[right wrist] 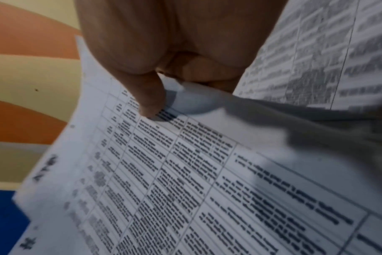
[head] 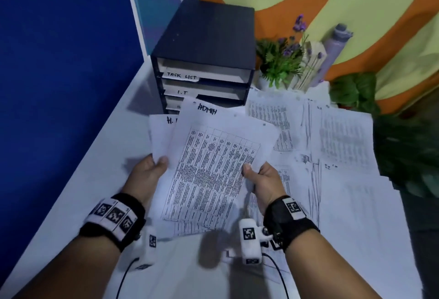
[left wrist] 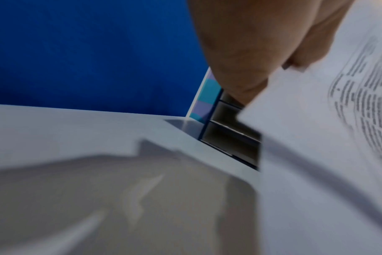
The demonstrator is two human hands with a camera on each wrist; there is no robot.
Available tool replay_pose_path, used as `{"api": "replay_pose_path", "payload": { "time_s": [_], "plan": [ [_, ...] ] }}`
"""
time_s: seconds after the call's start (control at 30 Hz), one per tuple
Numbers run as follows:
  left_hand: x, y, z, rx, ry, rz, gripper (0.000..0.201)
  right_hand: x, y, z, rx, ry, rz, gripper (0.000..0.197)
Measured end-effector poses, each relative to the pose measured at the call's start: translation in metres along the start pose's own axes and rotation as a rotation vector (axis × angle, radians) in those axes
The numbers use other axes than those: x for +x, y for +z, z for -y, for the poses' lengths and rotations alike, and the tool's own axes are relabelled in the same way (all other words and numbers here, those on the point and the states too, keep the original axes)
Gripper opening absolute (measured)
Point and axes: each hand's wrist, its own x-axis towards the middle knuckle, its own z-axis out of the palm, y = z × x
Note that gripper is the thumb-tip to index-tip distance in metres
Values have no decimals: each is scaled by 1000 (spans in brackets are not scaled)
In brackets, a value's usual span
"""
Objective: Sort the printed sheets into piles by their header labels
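We hold 2 printed sheets above the white desk (head: 99,151). Our left hand (head: 149,172) pinches the rear sheet (head: 159,132) at its lower edge, thumb on top; its header shows only "H." before the front sheet covers it. Our right hand (head: 260,180) pinches the front sheet (head: 213,163), thumb pressed on the printed table, header "ADMIN".

We judge the main risk here is a misfile: the rear header is half hidden, so we could drop it on the wrong pile. The thin, curling paper could also slip from either pinch and land among the unsorted sheets (head: 332,146) spread at right, where the only mark we can make out is a small one that looks like "IT".

Behind, the dark tray rack (head: 204,44) carries slot labels "TASK LIST" and "I.T"; lower labels are covered.
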Motion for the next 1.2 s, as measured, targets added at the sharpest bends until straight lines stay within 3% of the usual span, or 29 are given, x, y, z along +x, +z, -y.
{"api": "replay_pose_path", "payload": {
  "time_s": [0.13, 0.23, 0.33, 0.43, 0.57, 0.67, 0.73, 0.83, 0.9, 0.97, 1.03, 1.1, 1.13, 1.2],
  "plan": [
    [-1, 40, 0, 217, 87, 43, 17, -7, -35, 11, 90, -60, -73, 6],
    [-1, 66, 3, 312, 127, -46, 9, -11, -65, 14, 88, -66, -132, 15],
    [0, 89, 6, 321, 116, -66, 15, -9, -99, 6, -266, -64, -262, 30],
    [-4, 108, -1, 432, 183, -156, 26, -13, -128, 0, -625, -4, -357, 11],
    [-7, 118, -18, 546, 473, -258, 22, -21, -158, -12, -828, 75, -401, 11],
    [-16, 128, -39, 570, 796, -270, 19, -20, -164, -16, -889, -32, -368, 44],
    [-22, 137, -50, 492, 908, -279, 19, -20, -162, -8, -924, -105, -298, 63],
    [-31, 159, -63, 288, 714, -292, 41, -22, -154, 17, -797, -188, -80, 76],
    [-35, 173, -64, 239, 606, -283, 61, -26, -149, 35, -593, -206, 17, 76],
    [-34, 184, -57, 222, 508, -244, 70, -28, -150, 46, -357, -173, 64, 68],
    [-30, 192, -42, 225, 417, -189, 72, -22, -161, 44, -227, -141, 85, 45],
    [-23, 199, -22, 233, 338, -153, 72, -17, -169, 37, -238, -129, -16, 12],
    [-20, 204, -13, 217, 292, -130, 71, -13, -175, 31, -292, -125, -115, 12],
    [-16, 215, 4, 187, 186, -51, 69, -3, -190, 20, -412, -97, -306, 32]
  ]
}}
